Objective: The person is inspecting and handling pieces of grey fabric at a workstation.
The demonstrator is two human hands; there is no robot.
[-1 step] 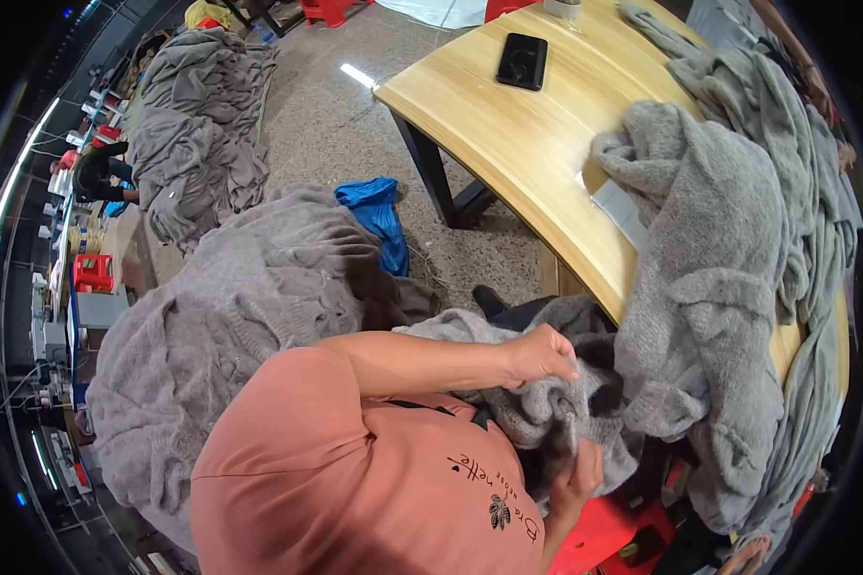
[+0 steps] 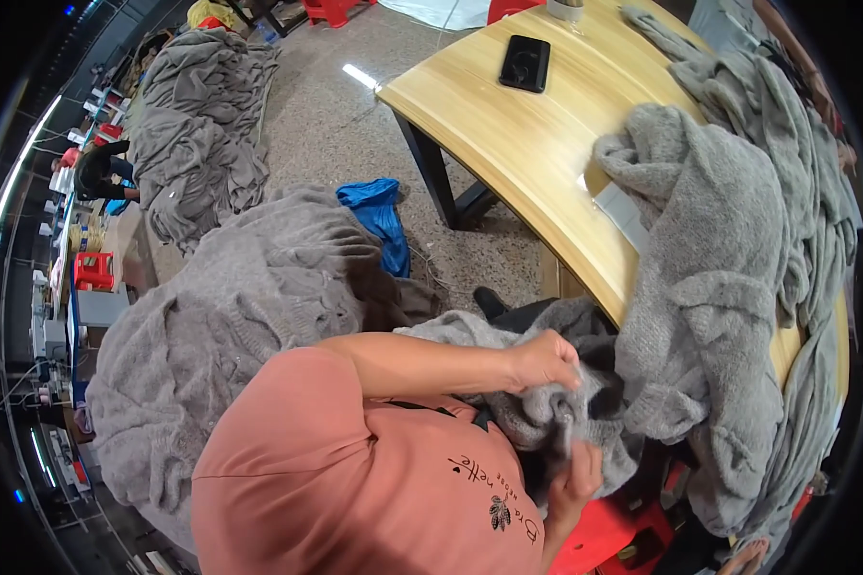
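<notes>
A grey knitted garment (image 2: 537,407) lies bunched across my lap, its folds rising between my two hands. My left hand (image 2: 544,362) is closed on its upper edge, thumb and fingers pinched together. Just below, my right hand (image 2: 577,471) also has its fingers closed on the knit, on the fold nearest me. A small dark detail shows on the fabric between them, too small to name.
To the right stands a wooden table (image 2: 479,96) bearing a black phone (image 2: 524,63) and piled grey knitwear (image 2: 710,211). Heaped grey knits (image 2: 249,278) lie at my left, near a blue cloth (image 2: 379,220). A red stool (image 2: 609,537) is beside me; another person (image 2: 96,172) bends far left.
Both hands stay on the garment. My left hand has shifted slightly, with its fingertips a little lower on the knit.
</notes>
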